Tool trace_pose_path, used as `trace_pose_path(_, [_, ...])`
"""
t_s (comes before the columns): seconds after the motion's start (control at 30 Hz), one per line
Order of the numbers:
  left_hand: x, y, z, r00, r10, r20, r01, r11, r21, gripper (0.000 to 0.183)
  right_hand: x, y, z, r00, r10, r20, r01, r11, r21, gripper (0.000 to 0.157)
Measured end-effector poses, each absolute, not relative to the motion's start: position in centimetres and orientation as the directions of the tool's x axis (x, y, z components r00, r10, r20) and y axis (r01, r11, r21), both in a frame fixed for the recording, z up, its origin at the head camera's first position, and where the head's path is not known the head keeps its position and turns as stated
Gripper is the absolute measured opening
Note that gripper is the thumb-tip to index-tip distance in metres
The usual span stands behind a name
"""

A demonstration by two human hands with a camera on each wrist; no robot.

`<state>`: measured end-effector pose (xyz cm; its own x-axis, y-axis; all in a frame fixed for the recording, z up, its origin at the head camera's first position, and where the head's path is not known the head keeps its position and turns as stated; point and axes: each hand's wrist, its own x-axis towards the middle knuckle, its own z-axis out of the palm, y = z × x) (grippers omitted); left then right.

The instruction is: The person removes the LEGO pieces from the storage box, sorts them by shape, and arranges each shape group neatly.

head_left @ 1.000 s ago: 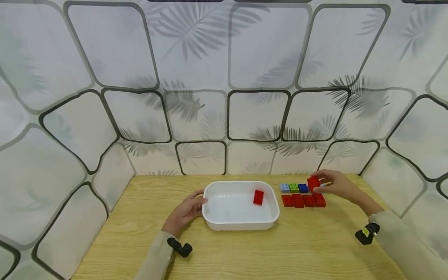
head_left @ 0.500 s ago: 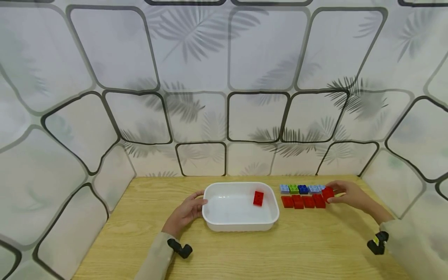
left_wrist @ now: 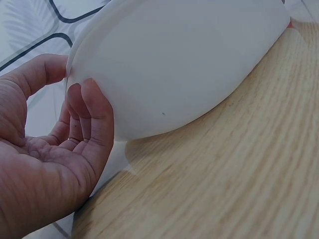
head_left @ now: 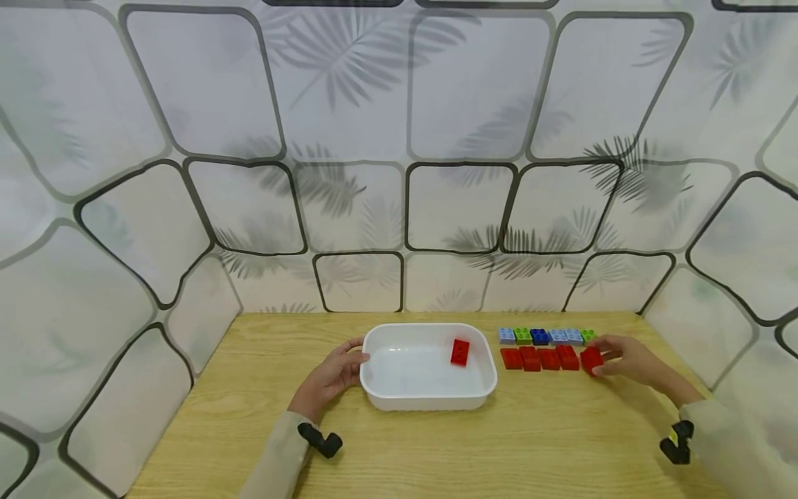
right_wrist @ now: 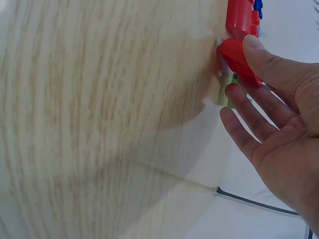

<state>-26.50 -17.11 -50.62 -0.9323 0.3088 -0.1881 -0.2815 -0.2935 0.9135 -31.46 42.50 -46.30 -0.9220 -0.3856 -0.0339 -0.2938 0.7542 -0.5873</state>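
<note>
My left hand (head_left: 330,378) grips the left end of a white plastic tub (head_left: 430,403), thumb at the rim and fingers against the outer wall, as the left wrist view also shows. Inside the tub lies one red toy brick (head_left: 460,352), towards its right side. My right hand (head_left: 632,360) pinches another red toy brick (head_left: 590,360) between thumb and fingers, at the right end of a row of red bricks (head_left: 549,359). In the right wrist view this held brick (right_wrist: 232,54) looks tilted, close to the end brick of that row, with its far part behind the thumb.
Behind the red row runs a second row: a light blue brick (head_left: 507,336), a green brick (head_left: 522,336), a dark blue brick (head_left: 539,337), two light blue bricks (head_left: 565,337) and a green brick (head_left: 588,335). A patterned wall covering (head_left: 461,208) rises behind the wooden table (head_left: 436,450).
With the red brick in its fingers, my right hand has moved right and down from over the back row to the red row's right end. My left hand and the tub stay put.
</note>
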Motion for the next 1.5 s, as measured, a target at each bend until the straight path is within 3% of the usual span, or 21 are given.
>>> trace_pose_path(0.57, [-26.6, -17.0, -50.7, -0.938, 0.284, -0.197, -0.276, -0.271, 0.922, 0.055, -32.2, 43.5, -46.8, -0.910, -0.415, 0.021, -0.363, 0.769, -0.527, 0.053])
trace_pose_path(0.87, [-26.5, -17.0, -50.8, -0.938, 0.289, -0.192, -0.273, -0.275, 0.922, 0.048, -32.6, 43.0, -47.3, -0.895, -0.431, 0.115, -0.432, 0.774, -0.463, 0.049])
trace_pose_path(1.5, [-26.7, -17.1, -50.8, -0.936, 0.303, -0.181, -0.271, -0.288, 0.918, 0.047, -33.0, 41.8, -46.9, -0.909, -0.413, 0.056, -0.400, 0.827, -0.395, 0.052])
